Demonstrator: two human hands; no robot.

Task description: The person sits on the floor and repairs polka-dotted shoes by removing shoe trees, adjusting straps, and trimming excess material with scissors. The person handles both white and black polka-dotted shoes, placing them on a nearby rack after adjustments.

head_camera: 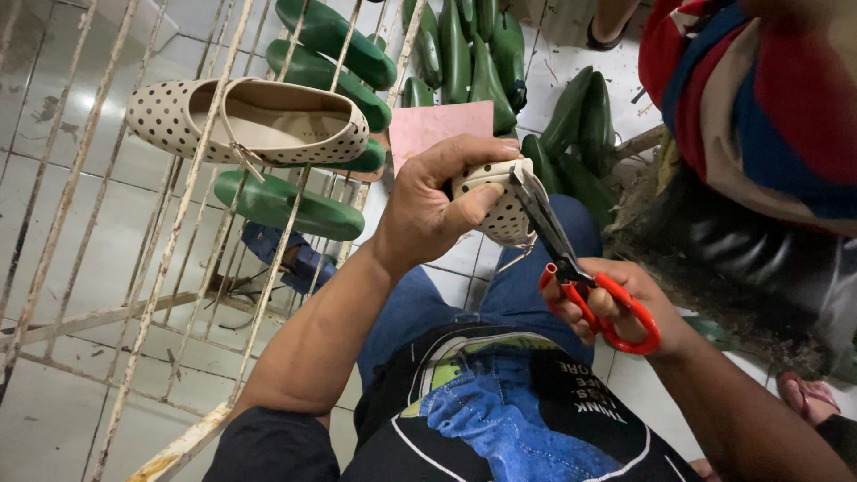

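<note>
Near the centre of the frame the left hand [428, 210] is closed around a cream shoe with black polka dots [500, 207], the thumb lying across its side and the fingers wrapped over its top edge. Just below and to the right, the right hand [616, 308] grips a pair of scissors with red handles [585, 281], fingers threaded through the loops. The dark blades run up and to the left from the handles, and their tips touch the upper rim of the held shoe; whether the blades are parted or together cannot be told. A thin pale strap or thread hangs from the shoe's underside.

In the upper left of the frame a second polka-dot shoe [250, 120], with a buckled strap across its opening, rests on a rusty, white-painted metal rack [170, 241] whose bars cross the whole left side. Several green shoe lasts [335, 54] lie on and behind the rack at the top, with more of them clustered at upper centre. A pink card [437, 125] sits just above the left hand. Blue jeans [500, 295] fill the lower middle, above a white tiled floor [54, 205]. At the upper right is red and blue cloth [759, 98].
</note>
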